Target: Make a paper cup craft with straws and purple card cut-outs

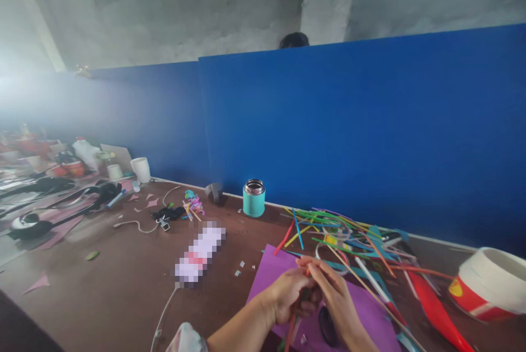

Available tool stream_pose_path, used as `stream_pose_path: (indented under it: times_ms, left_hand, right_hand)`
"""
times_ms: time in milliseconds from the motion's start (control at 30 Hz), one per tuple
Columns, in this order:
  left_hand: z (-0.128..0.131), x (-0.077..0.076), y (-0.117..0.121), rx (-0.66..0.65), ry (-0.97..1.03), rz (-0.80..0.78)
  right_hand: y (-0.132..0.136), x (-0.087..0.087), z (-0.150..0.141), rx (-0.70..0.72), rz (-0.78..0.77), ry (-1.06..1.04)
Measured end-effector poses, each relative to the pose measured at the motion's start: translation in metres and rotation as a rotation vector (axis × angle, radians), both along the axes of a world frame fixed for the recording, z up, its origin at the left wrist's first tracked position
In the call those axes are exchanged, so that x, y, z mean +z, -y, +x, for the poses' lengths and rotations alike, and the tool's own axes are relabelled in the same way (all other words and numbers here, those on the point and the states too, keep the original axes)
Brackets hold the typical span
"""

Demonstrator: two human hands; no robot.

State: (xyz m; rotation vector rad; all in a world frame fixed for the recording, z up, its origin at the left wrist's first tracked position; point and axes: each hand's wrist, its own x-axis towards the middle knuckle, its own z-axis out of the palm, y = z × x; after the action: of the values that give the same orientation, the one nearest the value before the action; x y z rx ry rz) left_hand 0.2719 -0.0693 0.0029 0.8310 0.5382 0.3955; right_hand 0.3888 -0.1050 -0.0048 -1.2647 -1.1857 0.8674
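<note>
My left hand point(287, 294) and my right hand point(335, 292) meet above a purple sheet point(265, 272) near the table's front. Both are closed, fingertips together around a thin orange-red strip point(292, 327). Its lower end hangs below my left hand, and a bit of orange shows between the fingertips. My fingers hide the middle of the strip. A black oval loop point(327, 325), perhaps a scissors handle, lies on the sheet beside my right wrist. Just behind the hands is a heap of thin coloured strips point(329, 223).
A turquoise open-topped flask point(253, 201) stands by the blue partition point(349, 133). To the right sits a white-and-red tape roll or tub point(485, 286) near a red strip point(435, 303). A blurred-out device with a cable point(164, 308) lies left. Headphones point(33, 226) and cups crowd the far left.
</note>
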Motion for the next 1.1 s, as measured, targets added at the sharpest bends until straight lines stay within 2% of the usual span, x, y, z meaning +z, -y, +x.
stream_pose_path:
  times_ms: [167,467,567,700,867,1000,1100]
  left_hand:
    - [-0.002,0.001,0.003,0.057,0.025,0.025]
    - [-0.003,-0.005,-0.002,0.014,0.035,0.037]
    - [-0.004,-0.007,-0.004,0.003,0.055,0.048]
    - [-0.006,-0.01,-0.006,-0.026,-0.015,0.091]
    - [-0.005,-0.006,-0.004,0.055,-0.057,0.059]
    - [-0.005,0.001,-0.001,0.066,-0.106,0.104]
    - [-0.009,0.004,-0.006,0.143,-0.15,0.164]
  right_hand:
    - [0.0,0.0,0.001,-0.011,-0.023,-0.022]
    - [0.001,0.004,0.004,0.061,0.017,0.089]
    - [0.002,0.003,0.005,0.035,0.005,0.052]
    - [-0.002,-0.002,0.008,0.009,-0.015,-0.002]
    - [-0.008,-0.007,0.01,0.004,-0.037,-0.062]
    - [-0.01,-0.012,0.014,0.004,-0.002,0.042]
    - [-0.012,-0.017,0.02,-0.112,0.062,0.243]
